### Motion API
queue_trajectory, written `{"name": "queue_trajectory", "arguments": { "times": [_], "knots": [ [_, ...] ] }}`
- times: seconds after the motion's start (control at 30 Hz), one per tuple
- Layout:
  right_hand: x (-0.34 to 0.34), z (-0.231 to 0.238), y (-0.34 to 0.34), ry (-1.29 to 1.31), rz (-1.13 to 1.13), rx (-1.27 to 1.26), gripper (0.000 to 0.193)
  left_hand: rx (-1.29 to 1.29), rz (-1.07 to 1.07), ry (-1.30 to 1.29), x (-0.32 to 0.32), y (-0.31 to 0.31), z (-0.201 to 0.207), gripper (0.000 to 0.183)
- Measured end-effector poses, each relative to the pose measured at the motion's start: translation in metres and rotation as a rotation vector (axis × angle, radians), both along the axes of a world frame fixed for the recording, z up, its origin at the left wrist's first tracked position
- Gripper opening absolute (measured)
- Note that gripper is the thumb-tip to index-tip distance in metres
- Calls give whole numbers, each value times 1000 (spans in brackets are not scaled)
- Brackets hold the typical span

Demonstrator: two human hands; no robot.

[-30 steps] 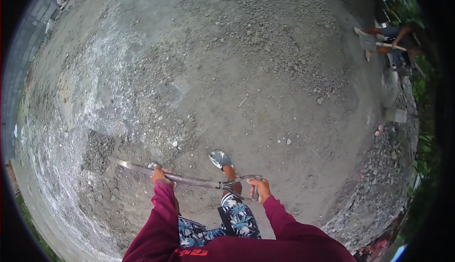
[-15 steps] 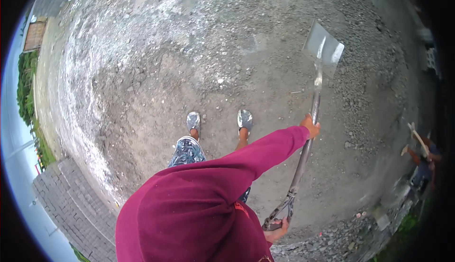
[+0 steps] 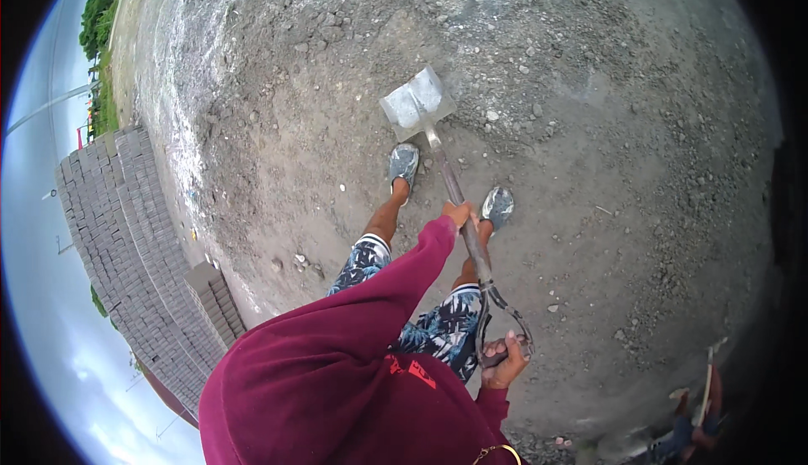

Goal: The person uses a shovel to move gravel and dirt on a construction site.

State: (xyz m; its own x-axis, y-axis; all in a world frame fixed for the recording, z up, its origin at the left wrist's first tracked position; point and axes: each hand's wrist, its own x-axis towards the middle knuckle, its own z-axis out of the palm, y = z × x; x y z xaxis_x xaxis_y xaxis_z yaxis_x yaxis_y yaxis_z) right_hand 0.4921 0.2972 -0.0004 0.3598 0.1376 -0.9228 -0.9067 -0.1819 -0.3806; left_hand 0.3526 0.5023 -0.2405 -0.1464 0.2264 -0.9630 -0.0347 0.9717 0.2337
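Observation:
A shovel [image 3: 453, 180] slants across the ground in front of me. Around the middle of its shaft my left hand [image 3: 459, 214] is closed. Lower down, my right hand [image 3: 505, 362] grips the crossbar of the looped handle. The pale, square-edged blade [image 3: 418, 101] is just beyond my left shoe [image 3: 404, 162], over grey gravelly soil. I cannot tell whether the blade touches the ground, and no heap of material shows on it. My right shoe [image 3: 498, 207] stands to the right of the shaft.
Stacks of grey blocks [image 3: 139, 229] rise at the left, with a smaller pile [image 3: 215, 301] beside them. Rough gravel [image 3: 539, 53] and loose stones spread ahead. Another person [image 3: 699, 423] holding a long pole or handle is at the lower right, blurred.
The shovel blade has swung from the far right to the left, near my left shoe. Both hands have kept their hold. My view has turned, with the block stacks showing more fully.

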Motion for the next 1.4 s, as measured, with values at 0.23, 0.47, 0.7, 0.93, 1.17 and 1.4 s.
{"name": "queue_trajectory", "arguments": {
  "times": [0.23,0.47,0.7,0.93,1.17,1.4],
  "knots": [
    [-79,-76,177,15,109,2,15,143,296,-89,-45,89,7,21],
    [-49,-4,145,19,174,-7,15,16,449,-179,-16,31,67,17],
    [-10,-50,170,-51,262,-78,22,-88,559,-133,16,52,44,14],
    [0,-50,158,181,193,-53,26,-80,333,112,26,76,60,16],
    [-64,-20,163,204,84,-43,25,-114,310,15,-25,73,78,18],
    [-154,-57,292,177,118,172,21,51,269,-46,-119,215,37,16]
  ]
}}
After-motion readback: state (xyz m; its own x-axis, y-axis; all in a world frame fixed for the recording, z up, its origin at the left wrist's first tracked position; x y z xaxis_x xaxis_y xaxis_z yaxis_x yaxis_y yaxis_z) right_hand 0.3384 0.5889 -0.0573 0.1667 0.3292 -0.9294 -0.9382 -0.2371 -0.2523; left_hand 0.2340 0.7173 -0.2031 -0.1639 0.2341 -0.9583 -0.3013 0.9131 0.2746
